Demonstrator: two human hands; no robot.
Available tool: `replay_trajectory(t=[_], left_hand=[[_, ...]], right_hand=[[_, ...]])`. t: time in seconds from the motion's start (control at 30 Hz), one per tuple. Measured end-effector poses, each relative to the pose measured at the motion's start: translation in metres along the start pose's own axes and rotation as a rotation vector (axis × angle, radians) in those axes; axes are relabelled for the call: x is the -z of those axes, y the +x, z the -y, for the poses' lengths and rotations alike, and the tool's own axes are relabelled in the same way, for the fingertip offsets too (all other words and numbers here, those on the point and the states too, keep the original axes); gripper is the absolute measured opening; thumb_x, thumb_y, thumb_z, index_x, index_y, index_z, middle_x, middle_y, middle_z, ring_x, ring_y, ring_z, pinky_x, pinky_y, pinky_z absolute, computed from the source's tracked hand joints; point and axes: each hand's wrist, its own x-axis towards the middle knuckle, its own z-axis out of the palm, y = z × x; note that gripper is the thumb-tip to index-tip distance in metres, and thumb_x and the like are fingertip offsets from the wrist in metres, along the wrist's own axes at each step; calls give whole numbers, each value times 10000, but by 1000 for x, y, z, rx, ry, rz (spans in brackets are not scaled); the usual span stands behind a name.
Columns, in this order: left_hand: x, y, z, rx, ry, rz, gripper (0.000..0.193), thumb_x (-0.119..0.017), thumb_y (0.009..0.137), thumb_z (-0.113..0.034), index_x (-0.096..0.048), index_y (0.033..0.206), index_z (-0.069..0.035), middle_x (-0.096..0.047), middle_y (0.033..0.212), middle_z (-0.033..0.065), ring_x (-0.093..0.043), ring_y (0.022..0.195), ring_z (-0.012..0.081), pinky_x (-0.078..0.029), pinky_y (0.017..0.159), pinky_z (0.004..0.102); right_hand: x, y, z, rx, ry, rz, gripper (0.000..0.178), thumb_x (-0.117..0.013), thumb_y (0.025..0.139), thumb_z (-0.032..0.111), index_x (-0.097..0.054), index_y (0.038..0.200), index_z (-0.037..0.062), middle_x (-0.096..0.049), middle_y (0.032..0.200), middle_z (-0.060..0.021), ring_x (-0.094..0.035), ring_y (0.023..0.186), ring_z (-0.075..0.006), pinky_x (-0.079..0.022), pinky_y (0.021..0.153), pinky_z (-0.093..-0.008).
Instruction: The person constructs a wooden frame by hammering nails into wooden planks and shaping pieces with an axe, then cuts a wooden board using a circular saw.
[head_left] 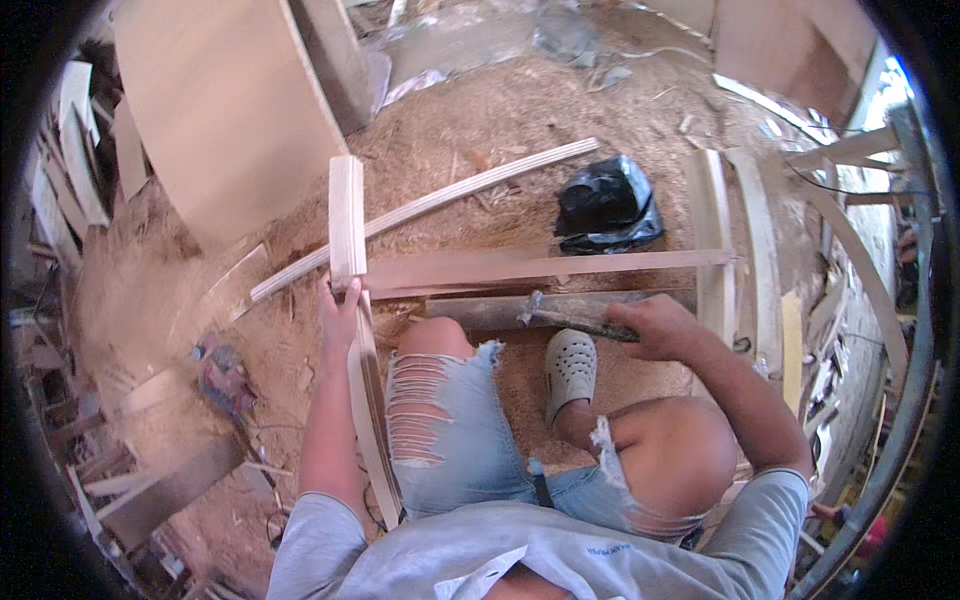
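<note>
My right hand [655,327] is closed around the handle of a hammer [532,309], whose metal head points left above a thick dark beam [470,313]. With my left hand [342,308] I grip a pale wooden post [347,215] where a crosspiece [550,267] meets it. The post runs back beside my left leg. From there the crosspiece stretches right to a second pale post [711,225]. The hammer head is apart from the left joint.
A black plastic bag [607,208] and a long grooved wood strip [480,183] lie beyond the crosspiece. A large board [215,110] stands far left. A reddish power tool [225,375] rests on the sawdust-covered floor to my left. Wood scraps pile at both sides.
</note>
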Motion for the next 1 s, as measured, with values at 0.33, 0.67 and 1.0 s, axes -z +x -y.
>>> replay_trajectory(t=[0.33,0.67,1.0], left_hand=[[7,10,27,86,17,6,656,-724,1044,-306,-412,1547,-21,-647,1286,77,-598,1184,168,-490,1047,349],[19,3,-20,369,218,124,790,-681,1047,-498,-378,1576,4,-576,1487,150,-504,1398,235,-371,1200,390],[31,3,6,429,371,143,989,-610,984,-737,-481,1496,98,-594,1462,272,-546,1399,326,-386,1202,417]], right_hand=[[-133,87,-92,28,-167,-158,392,-766,916,276,-629,1250,122,-717,1111,-135,-739,951,-365,-611,803,-485],[79,272,-23,428,232,74,222,-667,968,177,-720,1158,76,-760,1024,-170,-740,1002,-386,-573,899,-497],[-19,446,-52,399,-291,-331,436,-766,903,233,-640,1310,138,-645,1219,-138,-593,1266,-339,-479,1098,-503]])
